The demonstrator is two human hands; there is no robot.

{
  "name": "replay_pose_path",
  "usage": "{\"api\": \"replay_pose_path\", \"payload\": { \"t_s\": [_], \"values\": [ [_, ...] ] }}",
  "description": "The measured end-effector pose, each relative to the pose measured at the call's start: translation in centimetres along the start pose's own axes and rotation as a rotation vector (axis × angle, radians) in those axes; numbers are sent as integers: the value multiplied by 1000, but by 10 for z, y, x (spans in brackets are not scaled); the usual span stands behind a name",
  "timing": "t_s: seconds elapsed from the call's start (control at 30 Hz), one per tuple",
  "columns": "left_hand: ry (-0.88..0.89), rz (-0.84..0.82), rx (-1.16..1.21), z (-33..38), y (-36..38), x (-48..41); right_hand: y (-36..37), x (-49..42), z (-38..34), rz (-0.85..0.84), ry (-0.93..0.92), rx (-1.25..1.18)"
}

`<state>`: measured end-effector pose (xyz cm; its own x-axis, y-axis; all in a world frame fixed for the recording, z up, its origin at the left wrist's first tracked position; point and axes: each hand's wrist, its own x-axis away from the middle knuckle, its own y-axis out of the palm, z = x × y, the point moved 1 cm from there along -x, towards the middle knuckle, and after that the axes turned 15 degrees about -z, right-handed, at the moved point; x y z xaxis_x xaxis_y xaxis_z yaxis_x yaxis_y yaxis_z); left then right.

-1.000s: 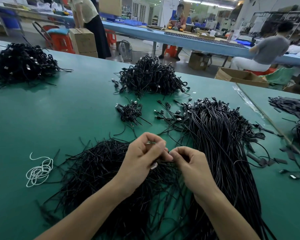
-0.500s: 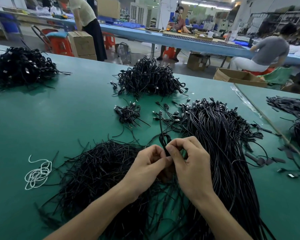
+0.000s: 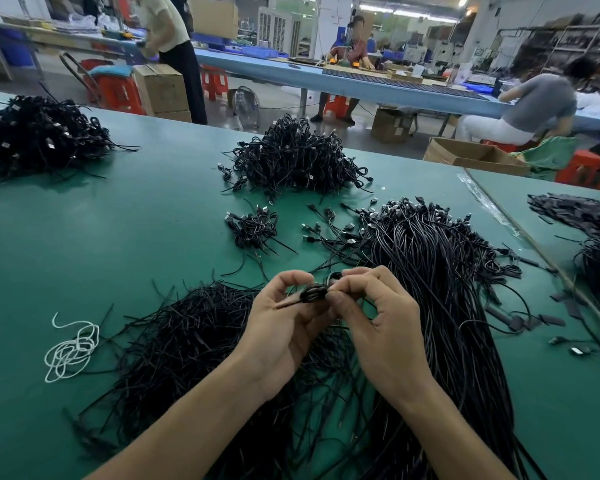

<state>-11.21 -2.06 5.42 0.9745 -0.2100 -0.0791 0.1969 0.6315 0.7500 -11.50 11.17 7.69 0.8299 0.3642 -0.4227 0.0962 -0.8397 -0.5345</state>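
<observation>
Our left hand [image 3: 281, 334] and right hand [image 3: 385, 327] pinch a coiled cable [image 3: 312, 294] in curled fingers [image 3: 361, 273], tie pile [image 3: 187, 341] at seven o'clock.

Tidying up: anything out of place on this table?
A white string tangle lies alone on the table, left of the black ties, odd among black cables. The coiled cable the left hand and right hand hold looks fine.

I see a green table [image 3: 118, 237] spread with black wiring. A loose pile of black ties [image 3: 174, 341] lies nearest me, with long black cables [image 3: 430, 289] just right of it. Beyond sit a small cluster [image 3: 253, 228], a central heap [image 3: 291, 157] and a far-left heap [image 3: 39, 133]. A white cord [image 3: 71, 348] lies at left.
</observation>
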Motion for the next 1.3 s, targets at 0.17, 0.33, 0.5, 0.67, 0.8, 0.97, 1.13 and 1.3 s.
{"api": "replay_pose_path", "payload": {
  "t_s": [0.17, 0.33, 0.5, 0.67, 0.8, 0.97, 1.13, 1.3],
  "values": [
    [-117, 54, 214, 4, 1, -1, 3, 5, 4, -38, -13, 187],
    [-53, 139, 276, 8, -3, -6, 10, 10, 8, -71, 80, 212],
    [57, 24, 68, 4, -14, -5, 12, 10, 14, -151, 196, 166],
    [201, -75, -634, 1, -21, 2, 7, 6, 18, -129, 231, 176],
    [124, -58, -958, -3, -26, 5, 2, 2, 12, -93, 166, 250],
    [-49, -54, -859, -7, -30, 8, 4, 5, 9, -50, 136, 211],
    [-156, 27, -405, -6, -21, 3, 18, 7, 6, 17, 154, 13],
    [-275, 91, -57, 4, -20, -6, 22, 1, 7, -41, 161, -58]
  ]
}}
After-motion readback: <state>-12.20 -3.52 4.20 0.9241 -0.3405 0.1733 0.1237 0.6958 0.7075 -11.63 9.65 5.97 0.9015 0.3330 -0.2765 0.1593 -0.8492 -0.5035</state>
